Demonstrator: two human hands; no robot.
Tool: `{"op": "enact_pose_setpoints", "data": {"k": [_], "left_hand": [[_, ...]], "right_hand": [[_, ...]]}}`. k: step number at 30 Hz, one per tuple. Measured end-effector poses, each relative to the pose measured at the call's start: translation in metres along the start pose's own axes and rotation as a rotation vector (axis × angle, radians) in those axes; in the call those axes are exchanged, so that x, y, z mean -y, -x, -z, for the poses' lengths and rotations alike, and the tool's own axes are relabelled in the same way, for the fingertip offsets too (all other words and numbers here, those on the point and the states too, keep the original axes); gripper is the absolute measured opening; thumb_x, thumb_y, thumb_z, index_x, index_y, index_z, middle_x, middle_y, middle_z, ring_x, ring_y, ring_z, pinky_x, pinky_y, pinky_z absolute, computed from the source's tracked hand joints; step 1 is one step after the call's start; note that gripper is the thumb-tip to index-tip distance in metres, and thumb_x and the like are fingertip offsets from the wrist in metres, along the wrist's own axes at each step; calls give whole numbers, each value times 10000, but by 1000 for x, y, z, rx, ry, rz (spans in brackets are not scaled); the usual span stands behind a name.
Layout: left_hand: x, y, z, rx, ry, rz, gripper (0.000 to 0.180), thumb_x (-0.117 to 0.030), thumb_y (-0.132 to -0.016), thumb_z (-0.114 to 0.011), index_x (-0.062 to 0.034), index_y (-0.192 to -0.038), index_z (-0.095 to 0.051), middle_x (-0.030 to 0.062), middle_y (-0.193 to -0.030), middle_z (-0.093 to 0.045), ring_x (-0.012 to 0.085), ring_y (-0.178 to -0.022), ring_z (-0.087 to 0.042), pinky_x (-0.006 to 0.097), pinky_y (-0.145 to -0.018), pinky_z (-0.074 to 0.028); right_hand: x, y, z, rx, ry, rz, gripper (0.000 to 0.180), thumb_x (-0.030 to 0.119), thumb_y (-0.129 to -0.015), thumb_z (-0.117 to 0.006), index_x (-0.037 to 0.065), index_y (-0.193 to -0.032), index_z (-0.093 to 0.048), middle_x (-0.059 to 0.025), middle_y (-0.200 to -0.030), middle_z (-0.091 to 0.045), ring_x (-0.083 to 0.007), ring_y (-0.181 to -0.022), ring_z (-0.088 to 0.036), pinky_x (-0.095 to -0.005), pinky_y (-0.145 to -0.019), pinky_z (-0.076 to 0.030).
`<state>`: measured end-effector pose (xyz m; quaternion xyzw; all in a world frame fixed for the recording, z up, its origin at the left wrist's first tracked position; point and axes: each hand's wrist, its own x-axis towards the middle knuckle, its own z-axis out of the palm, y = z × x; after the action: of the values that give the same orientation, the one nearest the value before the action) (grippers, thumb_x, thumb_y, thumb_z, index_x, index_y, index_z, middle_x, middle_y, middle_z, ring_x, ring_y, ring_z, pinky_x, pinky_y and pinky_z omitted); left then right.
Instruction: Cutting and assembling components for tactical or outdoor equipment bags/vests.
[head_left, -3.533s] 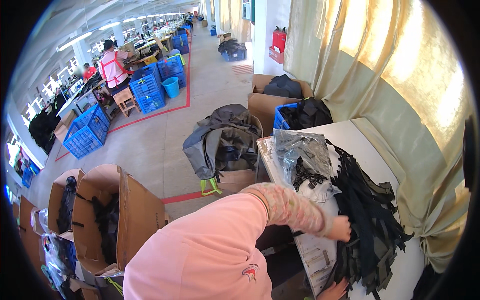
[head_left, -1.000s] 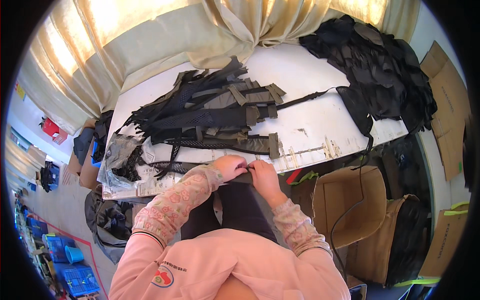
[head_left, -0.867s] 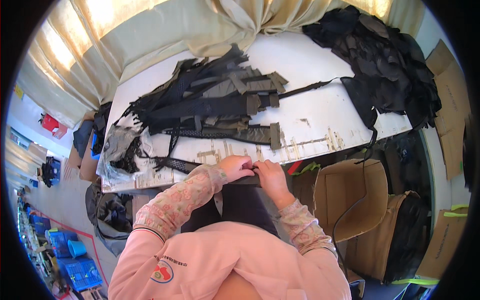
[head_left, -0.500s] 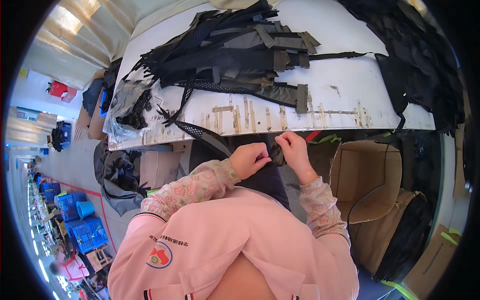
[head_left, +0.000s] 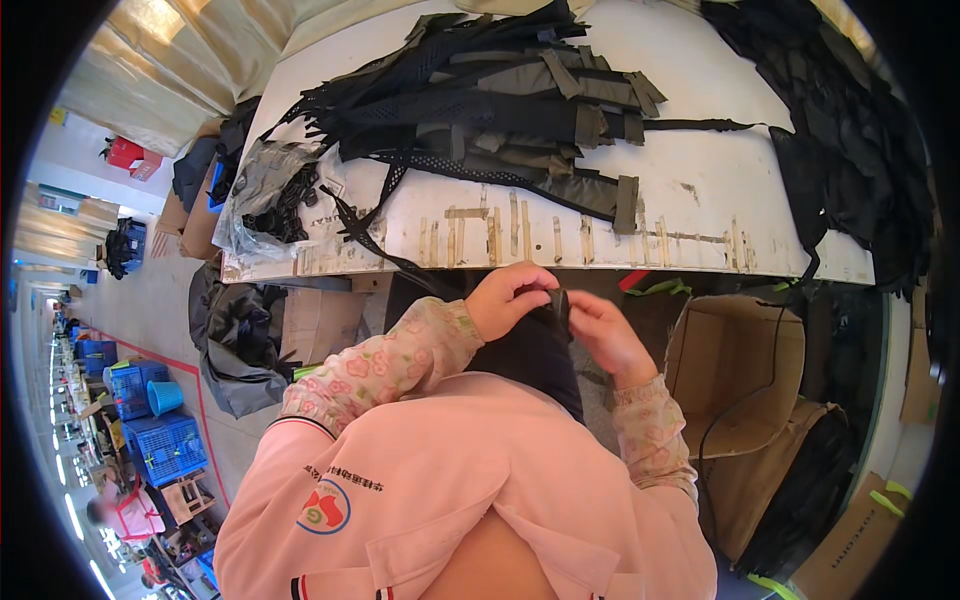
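Observation:
My left hand (head_left: 512, 297) and my right hand (head_left: 606, 332) meet just below the front edge of the white table (head_left: 700, 190). Both pinch a small black strap piece (head_left: 559, 306) between the fingertips. A black mesh strap (head_left: 385, 255) runs from the table edge down toward my left hand. Both forearms wear pink floral sleeves. On the table above lies a pile of black and olive straps (head_left: 500, 100).
A clear plastic bag of black buckles (head_left: 268, 195) sits at the table's left end. A heap of black fabric pieces (head_left: 850, 130) covers the right end. An open cardboard box (head_left: 735, 375) stands at my right. Dark bags (head_left: 240, 330) lie on the floor at my left.
Earlier I reached toward the table from the side. Since then I face the table, and both hands have come down from the table edge toward my lap, holding the strap piece.

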<state>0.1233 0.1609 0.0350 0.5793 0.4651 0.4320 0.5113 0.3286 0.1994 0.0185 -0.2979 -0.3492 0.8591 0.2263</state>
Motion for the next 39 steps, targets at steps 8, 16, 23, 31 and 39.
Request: {"op": "enact_pose_setpoints", "data": {"k": [8, 16, 23, 31, 39], "left_hand": [[-11, -15, 17, 26, -186, -161, 172, 34, -850, -509, -56, -976, -584, 95, -875, -530, 242, -874, -531, 311, -808, -419], [-12, -1, 20, 190, 0, 278, 456, -129, -812, -679, -61, -1219, -486, 36, -802, -448, 117, -693, -412, 250, -643, -406], [-2, -12, 12, 82, -259, -134, 496, -262, -751, -750, -21, -1127, -533, 86, -957, -556, 178, -852, -535, 302, -794, -448], [-15, -6, 21, 148, 467, 405, 209, -87, -840, -653, -16, -1026, -586, 1, -918, -611, 60, -837, -533, 227, -760, -446], [-19, -5, 25, 252, 420, 400, 291, -104, -838, -668, -4, -1087, -556, 15, -973, -619, 74, -893, -557, 239, -789, -461]], "right_hand": [[8, 5, -23, 55, -153, 15, 148, 59, -855, -604, 38, -992, -552, -22, -871, -604, -128, -786, -588, -289, -714, -488], [13, -5, 16, -489, 647, 506, 119, -16, -882, -517, 42, -981, -486, -39, -702, -541, -148, -583, -534, -285, -556, -448], [19, 1, -22, -169, -150, 158, 124, 50, -910, -541, 63, -1005, -463, 14, -614, -455, -71, -491, -402, -228, -476, -394], [32, 7, -8, -573, 681, 568, 102, 45, -866, -611, 31, -912, -521, 13, -650, -499, -58, -578, -461, -203, -532, -371], [32, -2, -19, -276, 576, 430, 73, 38, -842, -629, 18, -826, -561, -20, -953, -587, -80, -872, -509, -232, -792, -406]]}}
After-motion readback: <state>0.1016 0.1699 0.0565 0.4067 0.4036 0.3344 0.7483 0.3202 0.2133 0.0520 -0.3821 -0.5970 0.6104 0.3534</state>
